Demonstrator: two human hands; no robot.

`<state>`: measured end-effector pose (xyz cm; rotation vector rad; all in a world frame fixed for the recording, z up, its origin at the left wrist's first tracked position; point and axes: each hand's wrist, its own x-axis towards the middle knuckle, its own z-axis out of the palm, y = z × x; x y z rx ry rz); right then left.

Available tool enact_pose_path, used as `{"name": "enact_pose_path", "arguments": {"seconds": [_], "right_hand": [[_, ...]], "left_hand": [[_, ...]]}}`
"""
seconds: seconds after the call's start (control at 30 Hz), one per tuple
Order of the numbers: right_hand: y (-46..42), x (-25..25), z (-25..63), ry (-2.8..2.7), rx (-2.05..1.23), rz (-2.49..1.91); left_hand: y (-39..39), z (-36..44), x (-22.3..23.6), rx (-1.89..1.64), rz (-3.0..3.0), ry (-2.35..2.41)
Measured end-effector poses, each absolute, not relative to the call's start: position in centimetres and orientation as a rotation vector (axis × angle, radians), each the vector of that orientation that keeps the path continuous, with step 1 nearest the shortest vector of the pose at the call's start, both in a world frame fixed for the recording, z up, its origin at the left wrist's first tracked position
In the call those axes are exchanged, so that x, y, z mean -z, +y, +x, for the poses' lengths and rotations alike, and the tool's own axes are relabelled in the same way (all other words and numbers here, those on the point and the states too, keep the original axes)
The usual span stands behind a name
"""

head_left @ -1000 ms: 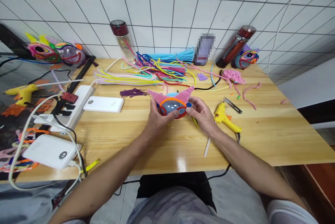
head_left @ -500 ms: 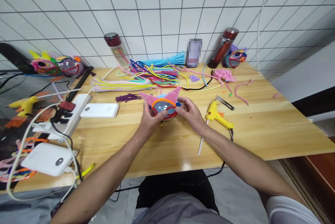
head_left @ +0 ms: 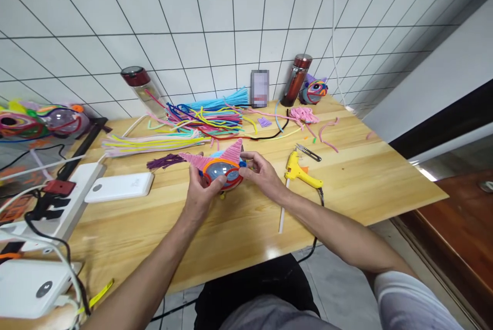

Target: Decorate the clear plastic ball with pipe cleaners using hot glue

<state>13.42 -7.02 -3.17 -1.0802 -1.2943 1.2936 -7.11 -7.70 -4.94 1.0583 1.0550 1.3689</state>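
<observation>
Between my hands is a clear ball (head_left: 220, 169) trimmed with orange, red and blue pipe cleaners, with two pointed pink ears on top. My left hand (head_left: 202, 186) wraps its left side, thumb across the front near a red loop. At the other side my right hand (head_left: 260, 171) pinches at the ball's edge by a small dark blue piece; the tips of the far fingers are partly hidden. A small yellow bit shows under the ball. Close to my right forearm lies a yellow glue gun (head_left: 302, 171) with a white glue stick.
Bundles of coloured pipe cleaners (head_left: 208, 119) lie along the back, between a clear bottle (head_left: 142, 88) and a red flask (head_left: 297, 80). Snips (head_left: 308, 152) lie beyond the glue gun. Power bank (head_left: 119, 187), power strip (head_left: 79, 201) and cables crowd the left. Another decorated ball (head_left: 314, 91) stands at back right.
The head view has turned to the right, so everything sits further left in the picture. Both hands keep their hold on the ball, with only slight shifts of the fingers.
</observation>
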Motion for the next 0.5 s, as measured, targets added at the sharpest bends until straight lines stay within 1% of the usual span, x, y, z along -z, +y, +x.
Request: {"name": "enact_pose_path", "arguments": {"seconds": [0.5], "right_hand": [[-7.15,3.21,13.41,-1.279,-1.297,-1.059]], "left_hand": [[-7.70,-6.65,4.79,-1.421,1.052,1.098]]}}
